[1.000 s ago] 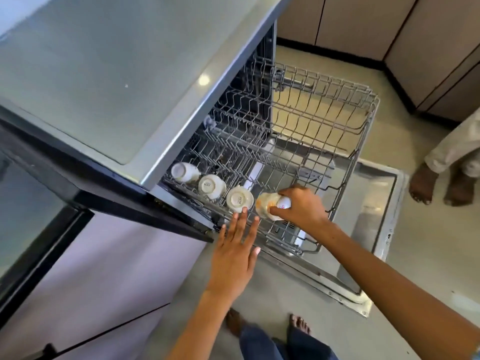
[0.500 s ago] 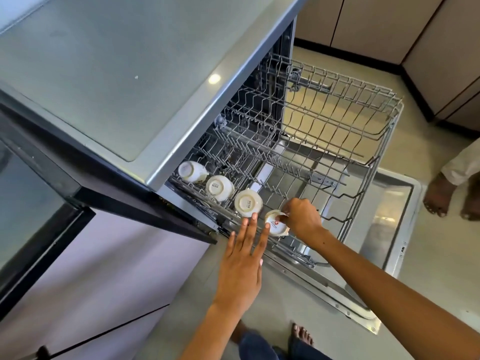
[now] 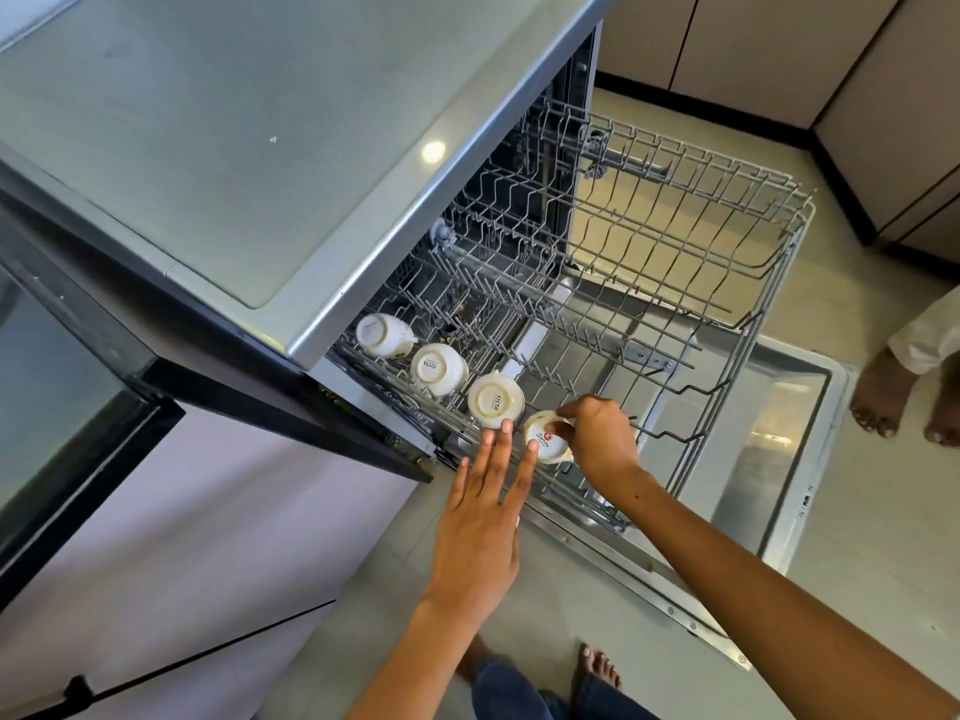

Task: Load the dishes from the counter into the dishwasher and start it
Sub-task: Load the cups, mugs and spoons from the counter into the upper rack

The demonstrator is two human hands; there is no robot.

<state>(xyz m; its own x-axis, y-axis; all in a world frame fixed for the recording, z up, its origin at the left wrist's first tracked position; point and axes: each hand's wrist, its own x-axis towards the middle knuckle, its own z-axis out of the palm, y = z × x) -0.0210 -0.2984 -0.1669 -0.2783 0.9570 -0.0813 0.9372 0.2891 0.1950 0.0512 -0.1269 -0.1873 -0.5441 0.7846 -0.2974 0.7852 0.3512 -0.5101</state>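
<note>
The dishwasher's upper wire rack is pulled out over the open door. Several white cups stand upside down in a row along its near left edge: one cup at the back, a second cup, a third cup. My right hand grips the frontmost cup, which has a red logo on its base and sits tilted in the rack. My left hand is flat with straight fingers, its fingertips touching the rack edge by the two front cups.
The grey dishwasher top fills the upper left. Another person's bare feet stand on the floor to the right of the door. Beige cabinets run along the back. My own feet are below the rack's front.
My right hand has lowered the logo cup into the rack beside the third cup and turned it base up. My left hand stayed at the rack edge.
</note>
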